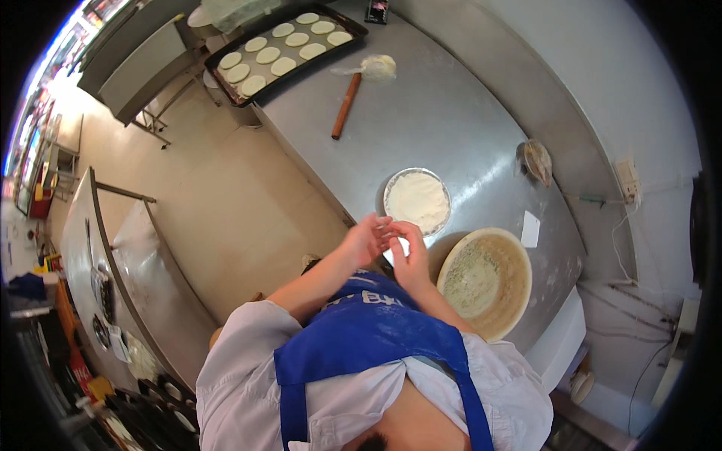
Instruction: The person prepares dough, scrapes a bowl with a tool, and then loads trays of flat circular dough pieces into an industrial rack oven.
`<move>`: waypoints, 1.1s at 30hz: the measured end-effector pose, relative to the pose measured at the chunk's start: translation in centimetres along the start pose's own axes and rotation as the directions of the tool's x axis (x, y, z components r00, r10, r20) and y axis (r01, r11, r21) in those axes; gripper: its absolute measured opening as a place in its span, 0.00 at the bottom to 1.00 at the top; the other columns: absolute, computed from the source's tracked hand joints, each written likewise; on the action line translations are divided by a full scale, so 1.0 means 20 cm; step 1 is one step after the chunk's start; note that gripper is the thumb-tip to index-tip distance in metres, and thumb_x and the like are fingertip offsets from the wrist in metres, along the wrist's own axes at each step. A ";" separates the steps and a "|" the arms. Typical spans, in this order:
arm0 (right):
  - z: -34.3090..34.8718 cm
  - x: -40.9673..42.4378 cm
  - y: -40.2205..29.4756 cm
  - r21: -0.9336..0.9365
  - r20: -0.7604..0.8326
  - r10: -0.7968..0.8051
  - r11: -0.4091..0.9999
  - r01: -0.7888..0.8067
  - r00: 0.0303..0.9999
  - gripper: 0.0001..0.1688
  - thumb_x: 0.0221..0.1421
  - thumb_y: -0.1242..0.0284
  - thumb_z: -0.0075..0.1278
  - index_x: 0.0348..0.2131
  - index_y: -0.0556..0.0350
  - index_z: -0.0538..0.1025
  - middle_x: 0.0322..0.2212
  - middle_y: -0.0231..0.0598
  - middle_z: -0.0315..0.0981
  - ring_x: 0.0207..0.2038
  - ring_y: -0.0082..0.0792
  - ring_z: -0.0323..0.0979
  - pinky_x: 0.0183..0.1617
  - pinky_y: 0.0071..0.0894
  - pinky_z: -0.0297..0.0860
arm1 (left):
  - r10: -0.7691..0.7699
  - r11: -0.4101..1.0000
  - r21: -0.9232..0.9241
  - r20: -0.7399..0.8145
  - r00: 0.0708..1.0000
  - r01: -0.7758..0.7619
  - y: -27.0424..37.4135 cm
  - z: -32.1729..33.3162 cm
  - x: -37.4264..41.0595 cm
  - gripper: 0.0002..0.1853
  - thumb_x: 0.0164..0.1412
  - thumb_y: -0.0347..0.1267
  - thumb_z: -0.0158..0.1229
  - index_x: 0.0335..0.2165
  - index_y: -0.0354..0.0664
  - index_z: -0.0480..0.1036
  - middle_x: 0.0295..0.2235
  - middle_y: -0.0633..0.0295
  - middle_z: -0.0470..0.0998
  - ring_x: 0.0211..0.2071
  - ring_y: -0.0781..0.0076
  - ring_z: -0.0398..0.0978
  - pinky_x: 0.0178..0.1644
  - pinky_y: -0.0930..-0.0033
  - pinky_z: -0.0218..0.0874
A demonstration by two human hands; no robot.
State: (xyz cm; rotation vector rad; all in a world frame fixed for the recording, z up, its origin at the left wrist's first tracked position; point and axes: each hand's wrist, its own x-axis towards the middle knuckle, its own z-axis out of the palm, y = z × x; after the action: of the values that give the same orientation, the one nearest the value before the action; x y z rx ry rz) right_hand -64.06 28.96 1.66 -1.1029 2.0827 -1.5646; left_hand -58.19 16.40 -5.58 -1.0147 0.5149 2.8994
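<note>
My left hand [368, 241] and my right hand [410, 257] meet at the fingertips in front of the blue apron [366, 332]. Their fingers are curled towards each other. A pale patch shows between them, and I cannot tell whether it is something held or the bright table edge behind. Just beyond my fingers stands a round metal bowl [417, 202] filled with a pale, powdery or crumbly mass. Close to my right forearm is a large cream-coloured basin [522, 282] with greenish-white flour or crumbs at its bottom.
On the steel table [451, 129] lie a wooden rolling pin [346, 107] and a plastic-wrapped pale lump [378, 67]. A black baking tray [271, 89] at the far end carries several flat dough rounds [267, 55]. A white card [530, 229] and a bagged item [537, 162] lie near the wall.
</note>
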 end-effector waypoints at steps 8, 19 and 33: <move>-0.55 0.05 0.36 -0.362 -0.172 0.024 0.928 -0.086 0.985 0.20 0.56 0.68 0.46 0.47 0.58 0.71 0.45 0.47 0.69 0.49 0.43 0.65 0.55 0.36 0.59 | -0.032 0.921 0.369 0.387 0.922 -0.123 -0.30 0.72 -0.37 0.29 0.65 0.50 0.39 0.58 0.46 0.58 0.58 0.59 0.58 0.58 0.70 0.56 0.62 0.59 0.44; -0.85 -0.05 0.43 -0.629 0.014 -0.167 0.765 0.139 0.986 0.19 0.55 0.67 0.48 0.43 0.61 0.73 0.41 0.47 0.72 0.46 0.46 0.67 0.52 0.41 0.61 | 0.231 -0.052 0.986 0.169 0.958 -0.161 -0.73 0.20 -0.69 0.31 0.55 0.46 0.50 0.51 0.36 0.64 0.47 0.45 0.71 0.49 0.49 0.68 0.51 0.56 0.60; 1.06 -1.58 -0.60 0.532 0.773 -0.541 0.271 0.802 -0.330 0.13 0.49 0.71 0.53 0.37 0.55 0.73 0.37 0.41 0.72 0.42 0.45 0.68 0.47 0.41 0.62 | 0.551 0.699 0.571 -0.814 0.186 0.431 -2.51 -0.62 -2.34 0.27 0.54 0.45 0.53 0.48 0.39 0.66 0.36 0.49 0.76 0.41 0.50 0.73 0.47 0.51 0.59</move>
State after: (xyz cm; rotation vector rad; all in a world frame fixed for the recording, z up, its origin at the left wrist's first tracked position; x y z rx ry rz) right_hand -24.95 36.56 -1.05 -2.8332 0.4667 -0.2951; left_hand -7.23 63.82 -1.09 -2.5239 1.5592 1.1079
